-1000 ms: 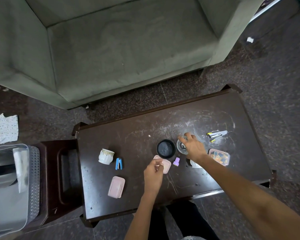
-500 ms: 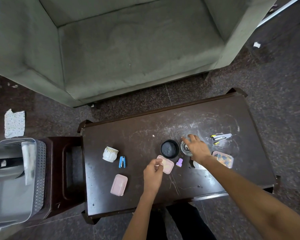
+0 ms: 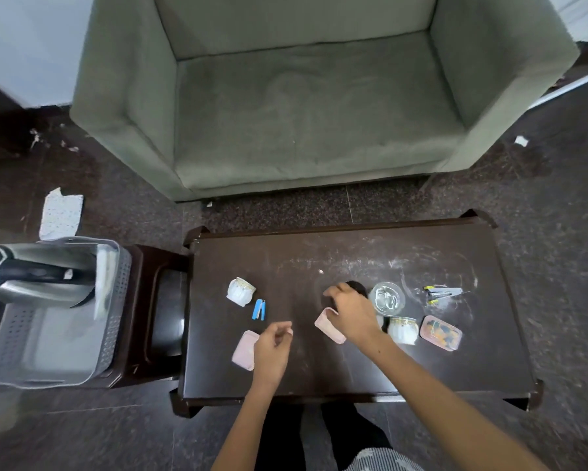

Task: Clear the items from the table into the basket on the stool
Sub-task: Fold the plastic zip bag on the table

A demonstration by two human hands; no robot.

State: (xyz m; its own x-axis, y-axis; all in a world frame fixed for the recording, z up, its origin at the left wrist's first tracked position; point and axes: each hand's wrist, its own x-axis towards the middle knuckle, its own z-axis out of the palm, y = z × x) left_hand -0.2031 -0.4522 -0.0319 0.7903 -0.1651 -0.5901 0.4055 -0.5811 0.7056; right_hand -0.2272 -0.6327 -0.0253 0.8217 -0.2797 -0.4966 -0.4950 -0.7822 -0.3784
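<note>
My right hand [image 3: 350, 312] reaches across the dark table [image 3: 421, 372] and curls over the black bowl [image 3: 356, 286], covering most of it. A pink box [image 3: 327, 327] lies tilted under its wrist. My left hand [image 3: 272, 350] hovers with its fingers loosely pinched beside a second pink box [image 3: 242, 351]; whether it holds anything is unclear. Also on the table are a white cup [image 3: 239, 291], a blue stapler [image 3: 259, 309], a glass ashtray [image 3: 386, 298], another white cup [image 3: 402, 330], a clear box [image 3: 440, 333] and a grey stapler [image 3: 444, 293]. The grey basket [image 3: 114, 300] stands on the stool [image 3: 156, 321] to the left.
A metal kettle-like object [image 3: 37, 275] lies in the basket. A grey sofa [image 3: 306, 107] stands behind the table. Scraps of paper [image 3: 60, 214] lie on the dark floor. My legs are under the table's near edge.
My right hand has left the glass ashtray and moved left onto the black bowl. My left hand has drawn away from the middle pink box toward the left one. The camera has tilted up.
</note>
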